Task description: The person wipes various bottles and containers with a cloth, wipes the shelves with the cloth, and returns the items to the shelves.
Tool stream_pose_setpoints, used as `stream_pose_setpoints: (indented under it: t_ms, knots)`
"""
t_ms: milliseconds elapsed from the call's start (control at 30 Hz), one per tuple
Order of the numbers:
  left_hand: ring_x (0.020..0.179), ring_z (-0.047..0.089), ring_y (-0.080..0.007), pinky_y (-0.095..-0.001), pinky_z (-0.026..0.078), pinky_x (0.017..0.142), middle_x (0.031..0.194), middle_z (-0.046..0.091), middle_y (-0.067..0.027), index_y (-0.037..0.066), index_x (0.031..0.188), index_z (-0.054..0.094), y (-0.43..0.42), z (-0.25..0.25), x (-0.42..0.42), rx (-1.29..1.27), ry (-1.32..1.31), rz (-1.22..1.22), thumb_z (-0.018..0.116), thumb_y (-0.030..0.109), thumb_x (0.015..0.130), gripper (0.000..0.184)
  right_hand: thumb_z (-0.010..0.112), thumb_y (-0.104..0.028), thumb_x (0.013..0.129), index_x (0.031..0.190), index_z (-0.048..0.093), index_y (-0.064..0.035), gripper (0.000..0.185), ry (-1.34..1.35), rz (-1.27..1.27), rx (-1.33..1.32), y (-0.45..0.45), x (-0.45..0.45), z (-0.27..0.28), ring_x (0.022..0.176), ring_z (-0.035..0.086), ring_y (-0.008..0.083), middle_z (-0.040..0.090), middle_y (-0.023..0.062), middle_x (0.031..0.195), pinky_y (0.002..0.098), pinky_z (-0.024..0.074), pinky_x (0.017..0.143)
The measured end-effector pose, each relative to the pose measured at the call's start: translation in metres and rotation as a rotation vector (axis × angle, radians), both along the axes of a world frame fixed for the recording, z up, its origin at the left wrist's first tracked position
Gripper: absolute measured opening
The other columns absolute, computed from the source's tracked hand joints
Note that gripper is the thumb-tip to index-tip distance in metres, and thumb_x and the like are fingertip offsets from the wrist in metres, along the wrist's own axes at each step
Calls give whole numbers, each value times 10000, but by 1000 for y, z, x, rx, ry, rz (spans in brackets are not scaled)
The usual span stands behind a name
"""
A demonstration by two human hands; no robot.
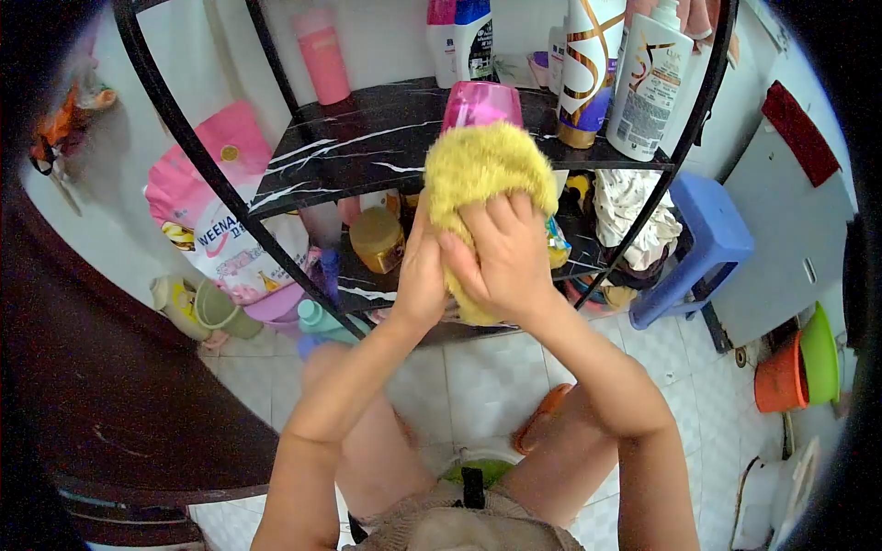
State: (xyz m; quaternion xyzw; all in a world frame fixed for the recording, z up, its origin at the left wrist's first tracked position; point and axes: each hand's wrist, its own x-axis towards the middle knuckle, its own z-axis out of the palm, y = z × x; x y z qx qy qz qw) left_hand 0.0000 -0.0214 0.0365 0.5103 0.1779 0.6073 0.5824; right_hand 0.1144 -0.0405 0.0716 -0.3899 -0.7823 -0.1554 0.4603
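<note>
A black-framed shelving rack (pixel 712 64) stands ahead of the person. The yellow plush cloth (pixel 487 165) is positioned before the rack's upper shelf (pixel 367 124). The right hand (pixel 505 257) grasps its near face; the left hand (pixel 421 280) holds its left side, fingertips hidden. A pink container (pixel 481 103) projects beyond its far edge. An amber jar (pixel 377 239) sits below, left.

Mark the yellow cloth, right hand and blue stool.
Yellow cloth (pixel 487 165), head view: its fuzzy upper part.
Right hand (pixel 511 255), head view: back of the hand.
Blue stool (pixel 713 219), head view: its upper part.
</note>
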Motion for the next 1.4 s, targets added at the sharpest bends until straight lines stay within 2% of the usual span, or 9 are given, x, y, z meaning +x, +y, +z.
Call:
stream_pose_setpoints:
  t_ms: [67,200,367,600,733,800,933,1000,1400]
  knots:
    - [1240,323,-157,-273,243,1039,1344,350,-93,21,1381,248,-2,5,0,81,37,-10,255,302,1001,472,610,-290,756,974,577,-56,322,56,-47,150,8,0,12,856,489,300,530,101,889,403,406,719]
    - [1200,355,-151,-274,255,1022,1301,385,-97,18,1363,274,-9,9,3,121,213,101,248,342,998,488,612,-251,773,1064,492,17,414,254,-48,200,19,0,24,938,457,378,484,199,1011,441,387,807]
    - [1114,431,-147,-283,334,961,1225,447,-86,11,1293,370,-6,9,-4,92,99,180,250,372,994,484,560,-227,858,1160,396,77,459,727,277,-206,16,-15,2,1012,421,401,440,241,1087,426,329,905]
    - [1019,471,-118,-266,376,895,1146,495,-68,23,1249,400,3,12,-11,34,65,316,287,376,989,453,533,-202,870,1247,329,89,517,640,300,-158,11,-27,-23,1098,385,424,389,269,1189,422,297,964]
    - [990,484,-96,-244,394,867,1119,514,-51,30,1255,403,3,16,-8,80,57,171,360,375,974,446,532,-212,881,1250,352,63,494,798,437,-235,16,-18,-3,1092,449,309,443,205,1188,371,337,946]
    - [981,488,-90,-243,399,862,1114,518,-49,28,1251,408,3,16,-7,-28,31,69,359,379,974,450,518,-234,909,1250,398,0,431,1069,657,-430,13,-15,9,987,518,151,527,77,1115,278,416,849]
    - [970,492,-87,-238,399,854,1103,524,-48,18,1234,416,4,14,-5,-13,41,88,352,372,977,441,487,-360,922,1244,442,-39,456,1266,744,-705,13,-4,12,942,540,103,557,34,1079,247,432,829]
    - [962,485,-102,-247,387,862,1077,516,-53,10,1211,424,-2,17,-2,24,81,189,347,356,980,423,414,-478,916,1265,409,-67,540,1430,850,-789,20,-8,1,944,585,183,557,96,1091,312,479,834]
    - [925,460,-156,-292,370,863,997,459,-80,-16,1087,434,6,7,0,162,80,646,431,245,961,290,308,-529,929,1287,384,-51,602,1320,934,-896,8,-23,-19,1039,556,199,535,116,1177,328,454,898]
